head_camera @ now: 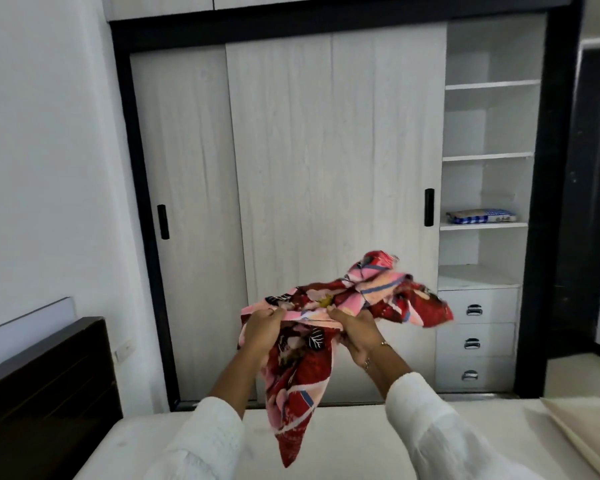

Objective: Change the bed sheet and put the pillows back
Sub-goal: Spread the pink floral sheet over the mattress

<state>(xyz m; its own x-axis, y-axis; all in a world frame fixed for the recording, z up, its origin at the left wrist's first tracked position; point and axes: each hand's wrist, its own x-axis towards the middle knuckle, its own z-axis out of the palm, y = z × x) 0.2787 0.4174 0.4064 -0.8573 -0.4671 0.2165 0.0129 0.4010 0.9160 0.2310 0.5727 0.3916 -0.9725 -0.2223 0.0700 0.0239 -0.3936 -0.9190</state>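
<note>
A red and pink flowered sheet (368,292) is bunched up in the air above the bare white mattress (343,441). My left hand (262,329) grips its pink edge on the left. My right hand (355,332) grips the same edge a little to the right. One end of the cloth hangs down between my forearms almost to the mattress, and the rest puffs out to the upper right. No pillows are in view.
A dark wooden headboard (45,386) stands at the left. Behind the bed is a wardrobe with sliding doors (291,202), open shelves holding a folded blue-checked cloth (478,215), and drawers (475,341). A cream folded item (582,431) lies at the mattress's right edge.
</note>
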